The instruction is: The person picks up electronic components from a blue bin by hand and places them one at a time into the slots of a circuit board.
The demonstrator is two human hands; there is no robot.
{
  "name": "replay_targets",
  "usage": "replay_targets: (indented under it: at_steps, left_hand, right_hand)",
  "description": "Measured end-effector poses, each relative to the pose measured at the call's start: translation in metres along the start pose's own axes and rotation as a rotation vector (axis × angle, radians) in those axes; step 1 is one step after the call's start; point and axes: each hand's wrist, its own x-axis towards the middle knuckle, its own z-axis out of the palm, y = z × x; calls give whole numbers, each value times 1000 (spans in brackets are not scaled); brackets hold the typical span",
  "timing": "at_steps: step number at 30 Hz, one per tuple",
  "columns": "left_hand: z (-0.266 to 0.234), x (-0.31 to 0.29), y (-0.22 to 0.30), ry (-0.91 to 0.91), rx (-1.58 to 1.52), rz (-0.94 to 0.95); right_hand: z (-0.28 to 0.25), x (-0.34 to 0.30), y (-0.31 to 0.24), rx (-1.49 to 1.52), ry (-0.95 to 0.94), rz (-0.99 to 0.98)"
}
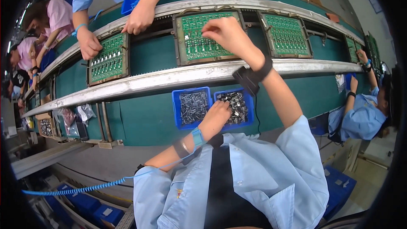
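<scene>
Green circuit board (203,38): stiff, fragile; handle by edges.
Right hand (227,34): fingertips pinched on board; anything held: cannot tell.
Left hand (216,116): curled into blue bin (248,106)'s small light parts; grip unclear.

circuit board (203,38): green, rows of pale dots | frame (178,42): dull brown | trays (177,110): bright blue | parts (194,107): dark grey and silver | conveyor belt (148,114): dark teal | rails (178,76): silver-grey | shirt (271,174): light blue | wrist strap (197,136): blue | coiled cord (76,190): blue

Bright, even overhead light; glare streaks the metal rail (178,76), which bends with fisheye distortion; dark corners beyond it.
</scene>
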Motion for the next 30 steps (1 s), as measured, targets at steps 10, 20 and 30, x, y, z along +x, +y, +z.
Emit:
replay_targets:
  at_steps: [10, 20, 30]
  left_hand:
    - [13, 7, -10, 238, -321, 23]
    - [15, 9, -11, 282, -435, 14]
    - [14, 9, -7, 322, -518, -40]
  right_hand:
    - [41, 43, 35, -341, -102, -152]
    - [44, 38, 30, -409, -93, -222]
    - [42, 31, 26, -470, -122, -267]
